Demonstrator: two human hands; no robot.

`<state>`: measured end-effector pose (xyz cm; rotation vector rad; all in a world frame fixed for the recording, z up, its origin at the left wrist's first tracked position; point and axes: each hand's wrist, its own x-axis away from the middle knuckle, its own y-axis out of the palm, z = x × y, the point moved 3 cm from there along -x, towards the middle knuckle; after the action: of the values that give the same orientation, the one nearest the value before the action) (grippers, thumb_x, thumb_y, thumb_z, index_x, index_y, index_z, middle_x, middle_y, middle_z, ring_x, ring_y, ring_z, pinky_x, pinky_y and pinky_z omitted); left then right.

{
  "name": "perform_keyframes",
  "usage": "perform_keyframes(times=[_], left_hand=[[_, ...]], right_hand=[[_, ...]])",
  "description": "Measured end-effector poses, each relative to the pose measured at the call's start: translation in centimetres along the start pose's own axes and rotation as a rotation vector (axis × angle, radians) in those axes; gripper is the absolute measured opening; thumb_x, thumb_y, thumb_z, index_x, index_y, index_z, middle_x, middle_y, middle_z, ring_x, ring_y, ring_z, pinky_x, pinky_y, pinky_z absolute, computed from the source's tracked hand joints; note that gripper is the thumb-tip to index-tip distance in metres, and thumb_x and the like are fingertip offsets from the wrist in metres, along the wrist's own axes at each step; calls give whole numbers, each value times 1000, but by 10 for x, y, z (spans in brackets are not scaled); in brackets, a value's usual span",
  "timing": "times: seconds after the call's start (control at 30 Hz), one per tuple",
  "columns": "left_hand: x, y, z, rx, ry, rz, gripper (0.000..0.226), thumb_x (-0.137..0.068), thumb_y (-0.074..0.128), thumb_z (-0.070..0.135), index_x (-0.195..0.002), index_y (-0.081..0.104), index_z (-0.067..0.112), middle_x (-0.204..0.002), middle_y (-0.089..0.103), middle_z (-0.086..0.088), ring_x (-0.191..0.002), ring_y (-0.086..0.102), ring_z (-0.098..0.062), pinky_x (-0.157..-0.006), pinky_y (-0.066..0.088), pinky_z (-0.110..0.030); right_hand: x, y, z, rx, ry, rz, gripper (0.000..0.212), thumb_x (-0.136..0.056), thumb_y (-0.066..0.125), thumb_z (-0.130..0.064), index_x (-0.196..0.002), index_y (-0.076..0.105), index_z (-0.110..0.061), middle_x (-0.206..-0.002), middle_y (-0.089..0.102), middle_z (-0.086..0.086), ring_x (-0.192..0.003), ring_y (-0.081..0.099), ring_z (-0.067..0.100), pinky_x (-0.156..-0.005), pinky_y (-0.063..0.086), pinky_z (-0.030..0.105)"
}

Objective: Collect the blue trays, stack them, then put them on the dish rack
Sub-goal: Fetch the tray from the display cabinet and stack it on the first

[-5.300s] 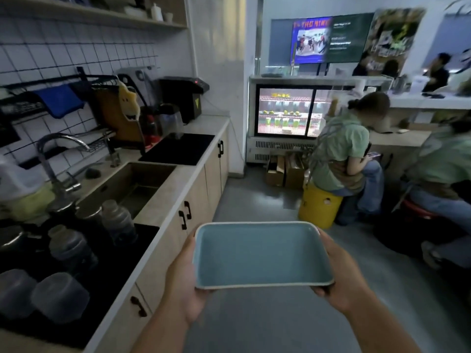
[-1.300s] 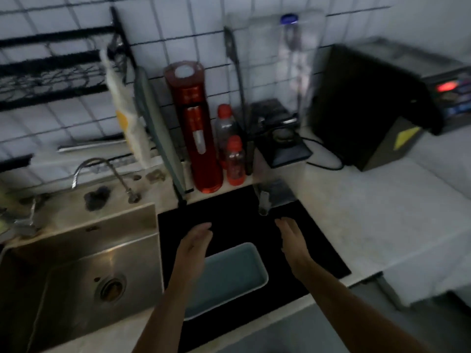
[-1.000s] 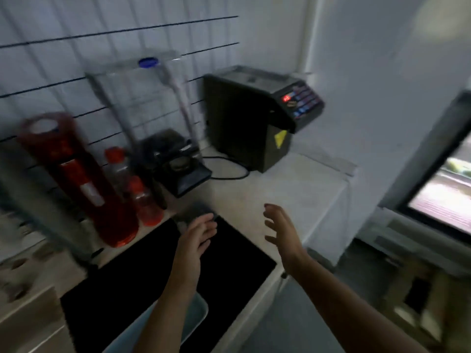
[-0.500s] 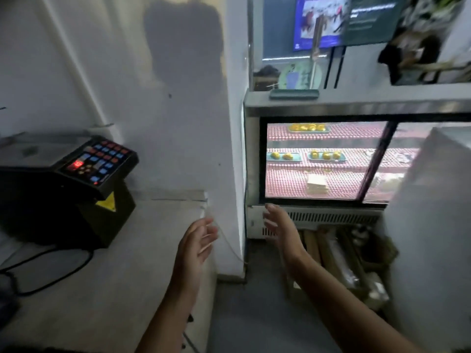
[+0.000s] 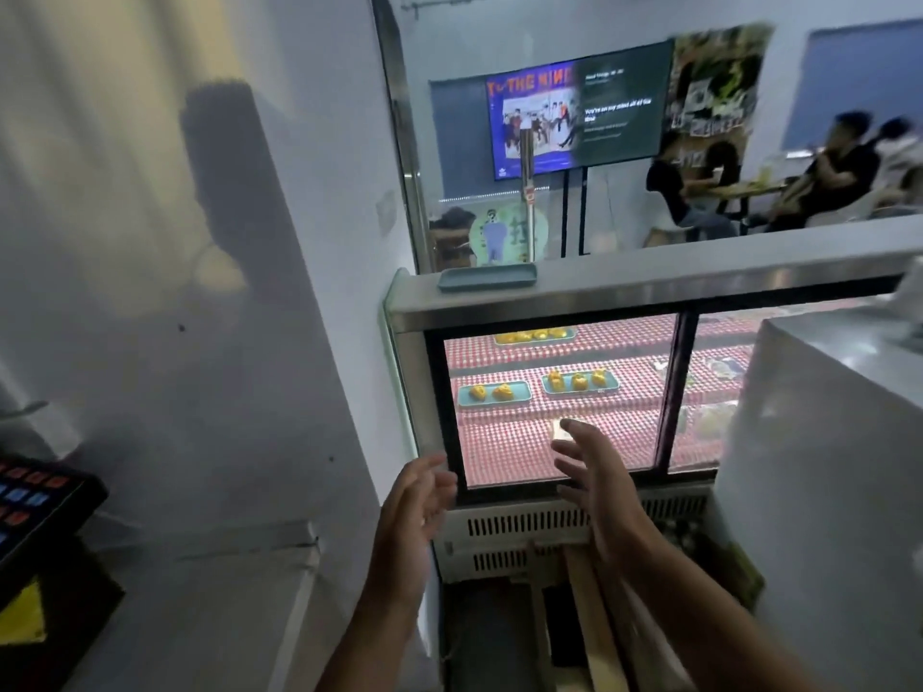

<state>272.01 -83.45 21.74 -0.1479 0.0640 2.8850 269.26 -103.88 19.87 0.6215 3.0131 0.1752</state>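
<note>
A blue tray point(image 5: 487, 277) lies flat on top of the glass display case point(image 5: 649, 287), at its left end, well above and beyond my hands. My left hand point(image 5: 412, 516) and my right hand point(image 5: 597, 479) are both raised in front of the case's window, fingers apart, holding nothing. Inside the case, two blue trays with yellow pastries point(image 5: 493, 393) point(image 5: 579, 383) rest on a red checked shelf. The dish rack is out of view.
A white wall point(image 5: 225, 292) stands to the left, with the counter end point(image 5: 210, 591) and a black machine point(image 5: 35, 541) below it. A white appliance point(image 5: 824, 491) blocks the right side. Cardboard boxes point(image 5: 574, 616) sit on the floor under the case. Several people sit far behind.
I set the blue tray down on the black mat by the sink and let go. My view has since swung right to the display case, and both empty hands have lifted toward it.
</note>
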Motion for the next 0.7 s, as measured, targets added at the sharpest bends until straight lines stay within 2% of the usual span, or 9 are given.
perform_keyframes(times=[0.13, 0.27, 0.37, 0.53, 0.63, 0.7], left_hand=[[-52, 12, 3, -2, 24, -25, 28, -93, 45, 39, -112, 62, 28, -108, 69, -1, -105, 64, -12, -86, 48, -29], [-124, 21, -4, 42, 22, -4, 31, -86, 48, 43, -108, 64, 30, -101, 71, 3, -100, 66, -11, -79, 48, -31], [-191, 28, -13, 50, 32, -11, 33, -86, 45, 45, -110, 63, 31, -110, 67, -2, -105, 62, -16, -76, 46, -31], [-318, 37, -12, 11, 58, 16, 21, -91, 50, 40, -106, 62, 33, -108, 68, -4, -86, 69, -8, -62, 50, -20], [-396, 44, -1, -83, 75, 22, 33, -81, 42, 47, -105, 59, 33, -110, 66, -5, -94, 63, -13, -68, 46, -30], [-439, 47, 7, -168, 124, 36, 43, -79, 37, 49, -110, 58, 29, -110, 65, -6, -95, 61, -16, -74, 49, -36]], right_hand=[[-47, -3, -8, -25, -17, 11, 61, -80, 44, -59, -134, 49, -29, -134, 55, 6, -124, 50, 27, -97, 44, 45], [-109, -4, -9, -31, -36, 52, 43, -79, 45, -56, -115, 56, -36, -126, 59, -1, -118, 53, 24, -93, 45, 43], [-169, -6, -12, -15, -53, 92, 42, -78, 45, -55, -113, 57, -36, -123, 60, -2, -115, 55, 20, -88, 45, 40], [-272, -12, -22, 17, -46, 187, 47, -77, 47, -54, -111, 60, -23, -113, 66, 7, -104, 63, 24, -78, 48, 38], [-336, -14, -36, 58, -51, 241, 46, -75, 47, -52, -105, 59, -20, -106, 68, 13, -95, 66, 29, -71, 48, 36], [-371, -14, -45, 91, -56, 249, 41, -76, 46, -52, -102, 58, -22, -103, 67, 15, -93, 65, 30, -71, 49, 37]])
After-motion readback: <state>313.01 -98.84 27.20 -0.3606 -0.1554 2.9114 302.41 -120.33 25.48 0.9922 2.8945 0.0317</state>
